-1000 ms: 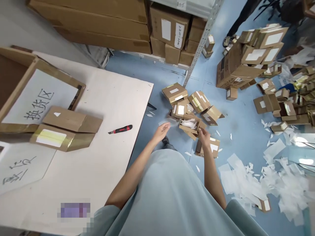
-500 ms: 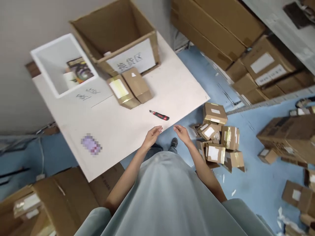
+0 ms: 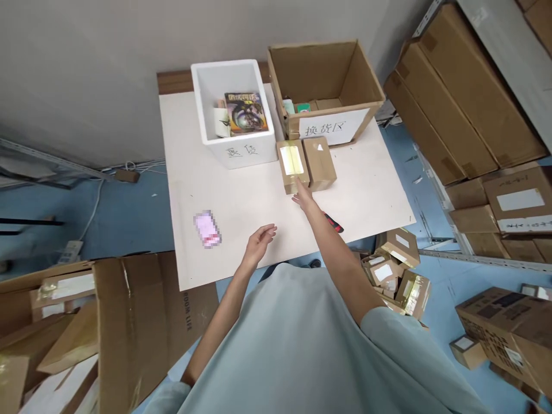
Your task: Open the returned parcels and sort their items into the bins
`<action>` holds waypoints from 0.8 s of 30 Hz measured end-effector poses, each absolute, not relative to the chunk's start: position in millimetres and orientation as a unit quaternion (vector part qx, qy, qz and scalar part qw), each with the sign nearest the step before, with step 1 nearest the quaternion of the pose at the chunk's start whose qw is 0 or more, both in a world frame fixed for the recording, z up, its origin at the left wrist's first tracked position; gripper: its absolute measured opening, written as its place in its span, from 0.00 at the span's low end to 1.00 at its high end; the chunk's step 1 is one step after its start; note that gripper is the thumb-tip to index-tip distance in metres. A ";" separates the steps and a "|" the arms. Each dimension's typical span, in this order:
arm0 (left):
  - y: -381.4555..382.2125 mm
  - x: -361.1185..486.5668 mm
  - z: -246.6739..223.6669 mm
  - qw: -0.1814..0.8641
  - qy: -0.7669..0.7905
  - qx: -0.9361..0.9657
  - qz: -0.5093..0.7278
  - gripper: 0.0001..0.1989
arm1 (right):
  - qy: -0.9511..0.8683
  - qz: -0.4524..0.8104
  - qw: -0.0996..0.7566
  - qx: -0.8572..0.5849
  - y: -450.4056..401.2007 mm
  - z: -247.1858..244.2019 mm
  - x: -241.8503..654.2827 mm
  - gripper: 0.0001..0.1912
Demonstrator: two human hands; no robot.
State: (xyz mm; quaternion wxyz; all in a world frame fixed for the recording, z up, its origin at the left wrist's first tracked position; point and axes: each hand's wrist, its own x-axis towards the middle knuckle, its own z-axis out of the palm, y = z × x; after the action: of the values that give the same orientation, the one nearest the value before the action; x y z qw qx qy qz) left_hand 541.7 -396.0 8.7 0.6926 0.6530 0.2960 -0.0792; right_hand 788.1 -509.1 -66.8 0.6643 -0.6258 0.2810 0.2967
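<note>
My right hand (image 3: 303, 194) reaches over the table with its fingers apart, at the near end of a small taped carton (image 3: 293, 164) with a white label; whether it touches the carton I cannot tell. A second small carton (image 3: 320, 164) stands directly to the right of that one. Part of a red and black utility knife (image 3: 334, 223) shows beside my right forearm, which hides the rest. My left hand (image 3: 260, 241) hovers above the table's near part, fingers loosely spread and holding nothing. A blurred pink item (image 3: 207, 229) lies further left on the white table (image 3: 233, 201).
At the table's back are a white foam box (image 3: 254, 155) holding a book and a large open carton (image 3: 288, 127) with a paper sign. Cartons fill the shelf (image 3: 487, 261) at right, a floor pile, and a big box (image 3: 138, 322) at lower left.
The view has turned and shifted, so the table sits straighter. My right hand has moved forward from the table's near edge to the labelled carton. My left hand remains near the front.
</note>
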 end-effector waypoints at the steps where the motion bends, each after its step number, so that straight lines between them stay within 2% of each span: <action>1: -383.3 538.2 10.8 0.694 0.298 0.651 -0.074 0.32 | 0.310 0.291 0.653 -0.627 -500.0 -67.3 792.3 0.39; 3: -358.2 530.9 13.8 0.696 0.300 0.650 -0.060 0.32 | 0.341 0.281 0.640 -0.628 -489.5 -69.1 794.8 0.39; 9: -298.3 523.2 9.4 0.686 0.316 0.655 -0.020 0.32 | 0.307 0.280 0.649 -0.637 -496.4 -73.4 770.4 0.28; 15: -273.4 576.6 -3.9 0.652 0.282 0.703 0.009 0.31 | 0.247 0.285 0.658 -0.652 -537.0 -73.3 738.1 0.19; 22: -279.1 666.9 -15.3 0.590 0.193 0.784 0.015 0.48 | 0.210 0.297 0.634 -0.682 -569.3 -70.3 737.8 0.25; 24: -284.2 682.0 -18.4 0.585 0.162 0.794 -0.010 0.50 | 0.190 0.301 0.639 -0.682 -564.7 -68.9 744.4 0.26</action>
State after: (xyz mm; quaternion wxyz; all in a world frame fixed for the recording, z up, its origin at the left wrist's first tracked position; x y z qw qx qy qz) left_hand 682.0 -284.2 -18.4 0.5853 0.7945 0.1617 -0.0097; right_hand 744.4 -564.7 -68.9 0.6386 -0.6822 0.1895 0.3013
